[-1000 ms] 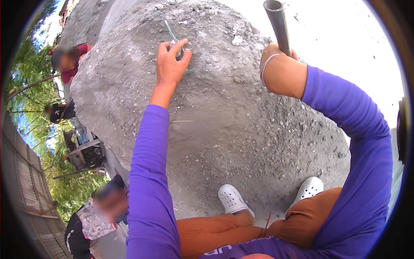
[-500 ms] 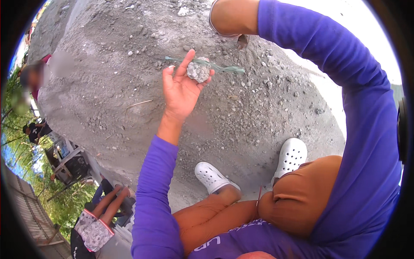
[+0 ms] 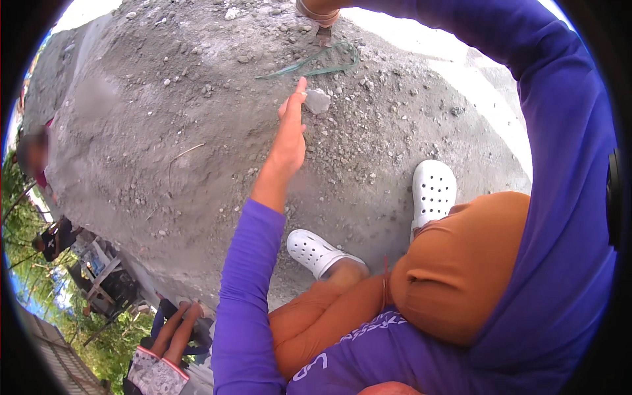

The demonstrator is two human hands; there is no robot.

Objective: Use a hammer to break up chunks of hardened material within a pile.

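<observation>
My left hand (image 3: 289, 135) is held edge-on above the gritty grey ground, its fingers stretched out and pointing away from me. Just right of the fingertips is a grey stone (image 3: 317, 101) with a flat, smooth-looking face; I cannot tell whether the fingers touch it. Beyond the fingertips a thin green plastic strip (image 3: 329, 68) curves in a loose loop. At the top edge my right hand (image 3: 321, 6) is partly cut off by the frame and looks curled. A brown piece (image 3: 324, 35) juts out below it, too little seen to name.
A sloping grey mound (image 3: 131, 125) of sand and gravel spreads ahead and left, with a thin dry twig (image 3: 187, 153) on it. My white clogs (image 3: 434, 187) stand on the ground near me. Several people are at the left, one with bare legs (image 3: 176, 332), near wooden framing (image 3: 102, 280).
My left hand has turned from palm-up with the stone against it to edge-on, the stone now beside its fingertips. The green strip has become a loop. My right hand has moved left and up.
</observation>
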